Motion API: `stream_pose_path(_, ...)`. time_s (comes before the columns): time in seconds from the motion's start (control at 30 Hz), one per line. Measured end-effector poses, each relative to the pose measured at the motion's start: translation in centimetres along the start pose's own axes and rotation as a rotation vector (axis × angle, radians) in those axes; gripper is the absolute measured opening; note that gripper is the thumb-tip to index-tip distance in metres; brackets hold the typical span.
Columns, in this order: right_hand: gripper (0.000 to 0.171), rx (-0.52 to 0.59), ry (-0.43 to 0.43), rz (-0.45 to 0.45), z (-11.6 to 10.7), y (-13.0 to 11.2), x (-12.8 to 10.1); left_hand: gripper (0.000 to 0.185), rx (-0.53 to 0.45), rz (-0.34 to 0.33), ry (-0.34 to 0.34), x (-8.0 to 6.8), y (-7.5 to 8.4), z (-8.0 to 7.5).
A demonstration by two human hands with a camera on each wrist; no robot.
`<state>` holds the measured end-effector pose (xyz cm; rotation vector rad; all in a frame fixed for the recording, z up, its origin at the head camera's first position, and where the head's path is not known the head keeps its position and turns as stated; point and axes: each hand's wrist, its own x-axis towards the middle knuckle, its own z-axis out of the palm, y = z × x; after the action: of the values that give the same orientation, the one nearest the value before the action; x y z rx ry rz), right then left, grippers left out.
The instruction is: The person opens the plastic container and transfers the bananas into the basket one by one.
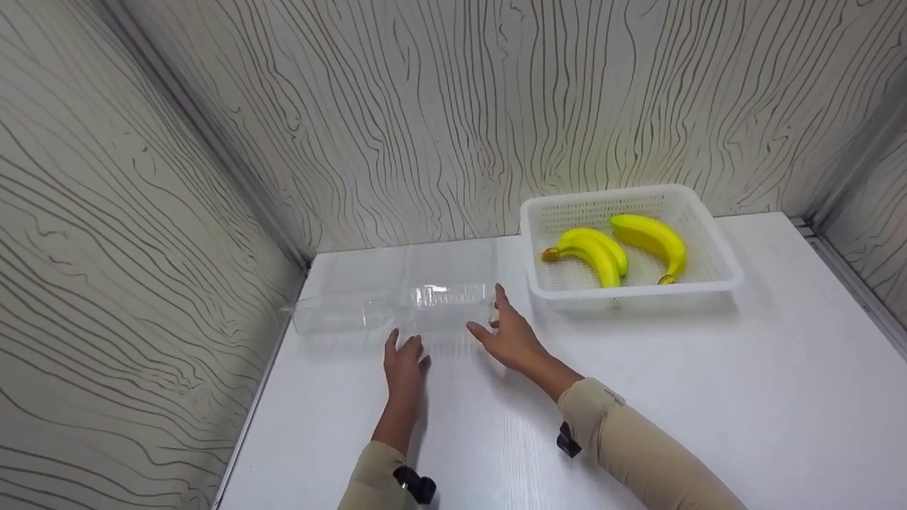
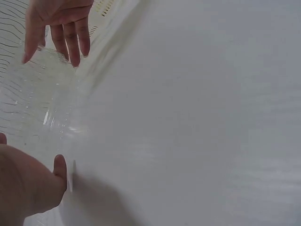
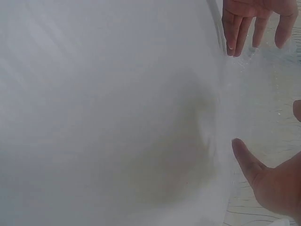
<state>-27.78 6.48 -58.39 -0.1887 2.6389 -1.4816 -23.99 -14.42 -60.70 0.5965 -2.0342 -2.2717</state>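
Note:
A clear plastic clamshell box [image 1: 446,312] lies on the white table, with a transparent panel standing up behind it. My left hand [image 1: 406,365] is at its near left corner, fingers loosely extended. At the other end is my right hand [image 1: 511,340], its thumb apart from the fingers and the fingertips along the box's right edge. In the left wrist view, the right hand's [image 2: 59,26] nearly straight fingers reach the rim of the box. In the right wrist view, the left hand's [image 3: 256,19] straight fingers touch the box's end. Another clear plastic part [image 1: 336,315] lies left of the box.
A white plastic basket [image 1: 638,290] stands at the back right, near the right hand. Inside it lie yellow bananas, a joined pair [image 1: 592,248] and a single banana [image 1: 655,241]. Patterned wall panels [image 1: 397,127] close off the back and left of the table.

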Motion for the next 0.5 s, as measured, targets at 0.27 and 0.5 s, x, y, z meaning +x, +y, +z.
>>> stream_pose_path(0.27,0.107,0.013,-0.024,0.036,-0.6,-0.1,-0.7,0.075,0.004,-0.034,0.033,-0.2,0.0,-0.3)
stream_pose_path(0.5,0.108,-0.004,-0.035,0.055,-1.8,0.5,-1.7,0.060,0.110,-0.022,0.007,-1.6,-0.3,-0.6)
